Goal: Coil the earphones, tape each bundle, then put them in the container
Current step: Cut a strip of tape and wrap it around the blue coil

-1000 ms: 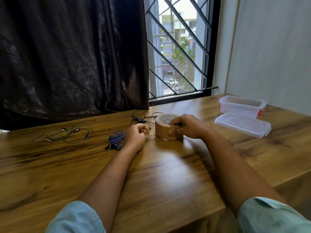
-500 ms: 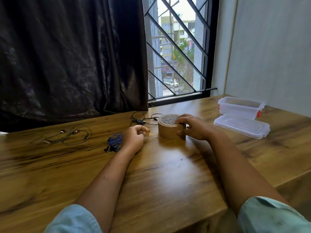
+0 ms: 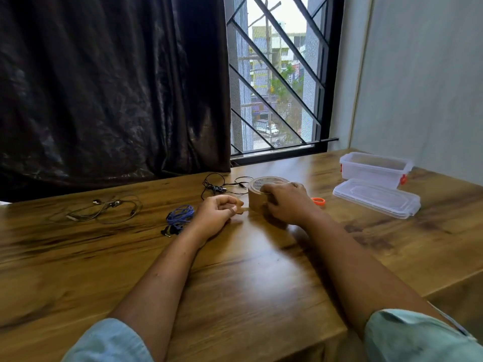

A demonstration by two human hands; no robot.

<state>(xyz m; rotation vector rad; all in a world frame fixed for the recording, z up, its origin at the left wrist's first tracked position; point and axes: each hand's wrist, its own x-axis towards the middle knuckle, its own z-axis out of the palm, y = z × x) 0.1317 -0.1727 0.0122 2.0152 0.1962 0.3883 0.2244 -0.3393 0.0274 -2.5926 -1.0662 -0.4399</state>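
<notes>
Bench [image 3: 261, 283] | container [image 3: 376, 168] far right, lid off, no bundle seen inside | tape roll [image 3: 257, 197]: your right grip [image 3: 285, 202] has slid further over it, clasping | left grip [image 3: 217, 212] pinches tape end [image 3: 244, 210], so taping looks imminent | coiled blue earphones [image 3: 180, 216] just left, untaped.

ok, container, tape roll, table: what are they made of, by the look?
Container: likely plastic, clear and slightly frosted; its walls are see-through. Tape roll: matte brown packing tape; paper or plastic backing, cannot tell. Table: wood-grain top with a sheen that reflects the window light; solid wood or laminate, the look leaves it open.
</notes>
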